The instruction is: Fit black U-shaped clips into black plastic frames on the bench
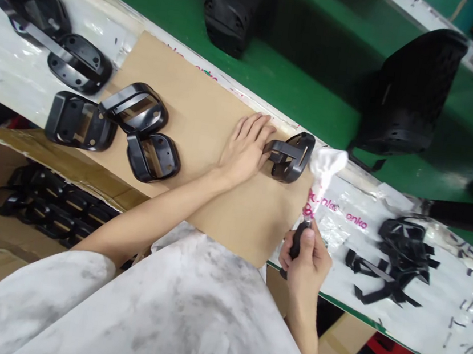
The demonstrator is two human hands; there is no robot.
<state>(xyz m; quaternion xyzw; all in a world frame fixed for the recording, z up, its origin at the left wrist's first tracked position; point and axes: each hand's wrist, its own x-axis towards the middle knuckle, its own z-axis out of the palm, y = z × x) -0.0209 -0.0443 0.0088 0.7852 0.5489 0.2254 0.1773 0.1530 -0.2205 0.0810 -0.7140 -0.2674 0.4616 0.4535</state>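
Note:
My left hand (246, 146) lies on the brown cardboard sheet (210, 110), its fingers curled against a black plastic frame part (291, 155) and holding it in place. My right hand (304, 260) is closed around the dark handle of a tool (298, 239) wrapped in white cloth (326, 165). The cloth tip sits just right of the black part. Three more black frame parts (135, 108) (152, 157) (80, 121) lie at the left end of the cardboard.
A cardboard box (43, 208) full of black parts stands lower left. More black parts (78, 63) lie on the white bench at upper left. Black plastic trimmings (398, 260) are piled at right. Large black housings (406, 91) (235, 7) stand on the green conveyor (302, 64) behind.

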